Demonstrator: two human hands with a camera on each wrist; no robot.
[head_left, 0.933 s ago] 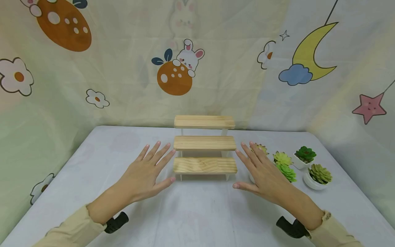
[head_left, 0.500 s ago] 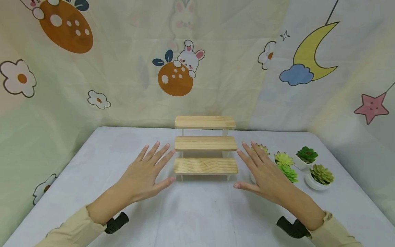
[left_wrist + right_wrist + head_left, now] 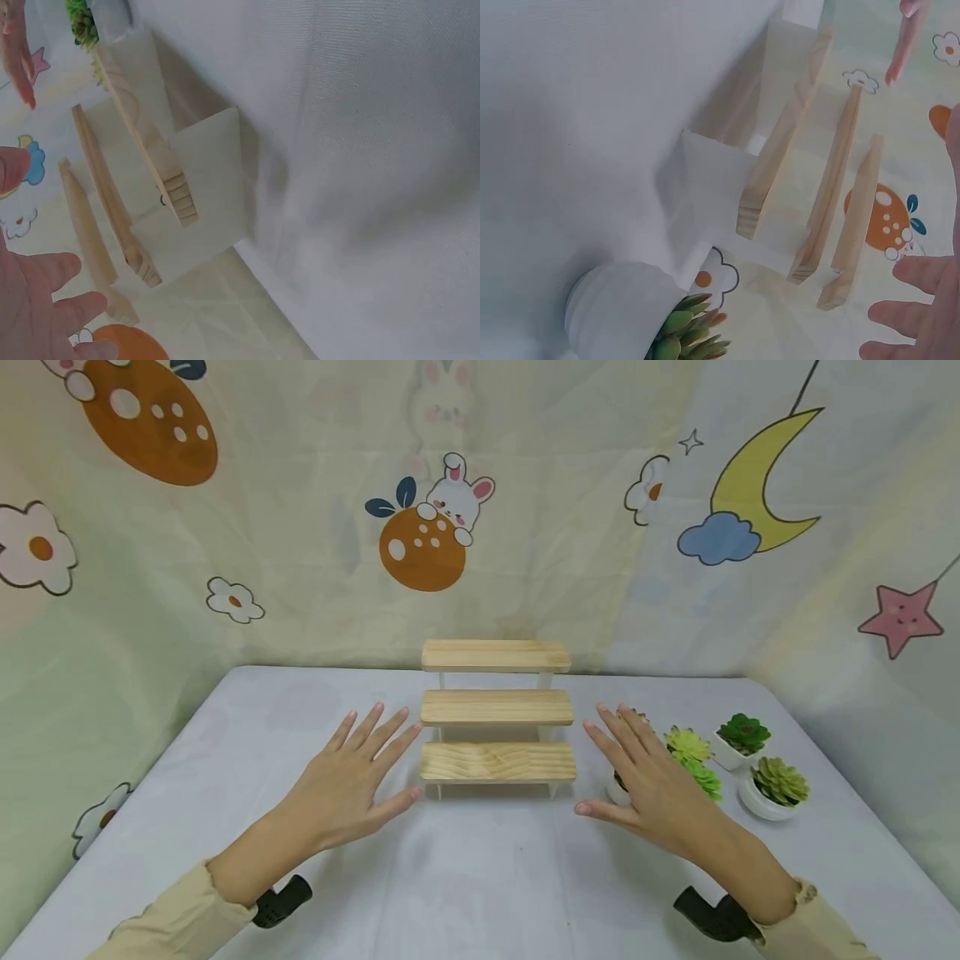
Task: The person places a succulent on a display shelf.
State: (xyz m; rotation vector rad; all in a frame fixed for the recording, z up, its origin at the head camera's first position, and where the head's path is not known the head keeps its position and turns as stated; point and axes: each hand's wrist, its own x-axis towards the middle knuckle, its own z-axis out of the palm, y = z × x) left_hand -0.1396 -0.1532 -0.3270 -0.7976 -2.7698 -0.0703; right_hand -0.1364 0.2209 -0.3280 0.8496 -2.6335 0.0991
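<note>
A three-tier stand with light wooden shelves (image 3: 497,762) and pale supports (image 3: 214,161) stands at the middle of the table. My left hand (image 3: 341,789) hovers to its left, fingers straight and spread, holding nothing. To the stand's right, my right hand (image 3: 660,785) is also spread above the table and holds nothing. Behind and beside it are several small potted succulents, among them a dark green one (image 3: 743,733) and an olive-green one (image 3: 780,781). The right hand partly hides some of them. In the right wrist view, a white ribbed pot (image 3: 622,311) with a succulent appears close up.
A white cloth covers the table (image 3: 480,893). Behind it hangs a printed curtain (image 3: 300,527) with rabbits, flowers and a moon. Each wrist carries a black camera mount, such as the left one (image 3: 283,902).
My right hand has shifted slightly to the right, showing more of the pot behind its thumb. The left hand stays almost in place, and the head view has moved a little.
</note>
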